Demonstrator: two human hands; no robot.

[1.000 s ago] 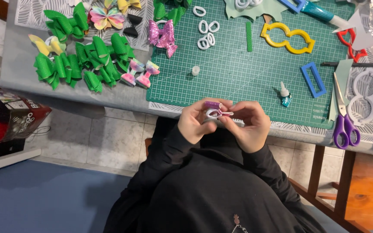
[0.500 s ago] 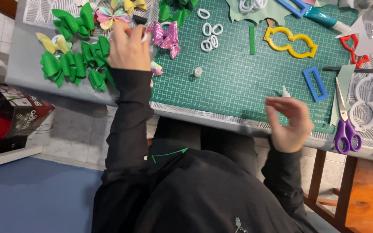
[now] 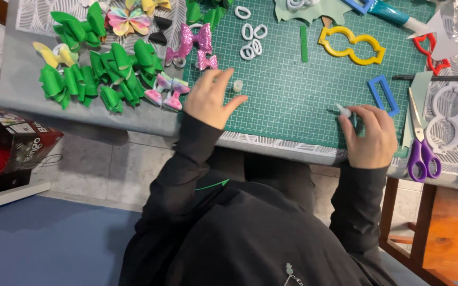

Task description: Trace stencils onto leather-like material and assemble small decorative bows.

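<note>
My left hand (image 3: 210, 98) hovers over the left edge of the green cutting mat (image 3: 298, 100), fingers spread and holding nothing, its fingertips beside a small white cap (image 3: 237, 85). My right hand (image 3: 368, 133) is closed around a small glue bottle (image 3: 344, 110) near the mat's front right; its white tip pokes out to the left. Pink glitter bows (image 3: 200, 45) lie just beyond the left hand, and small pastel bows (image 3: 167, 91) sit to its left.
Green bows (image 3: 91, 74) pile at the left of the grey table. White oval rings (image 3: 252, 41), a yellow template (image 3: 352, 45), a blue frame (image 3: 382, 95), purple scissors (image 3: 422, 148) and white templates (image 3: 446, 119) lie about. A red box (image 3: 11, 148) stands on the floor.
The hands parted from the small bow held at the mat's front. The left reached far left to the bows, then drew back to the mat edge; the right closed on the glue bottle.
</note>
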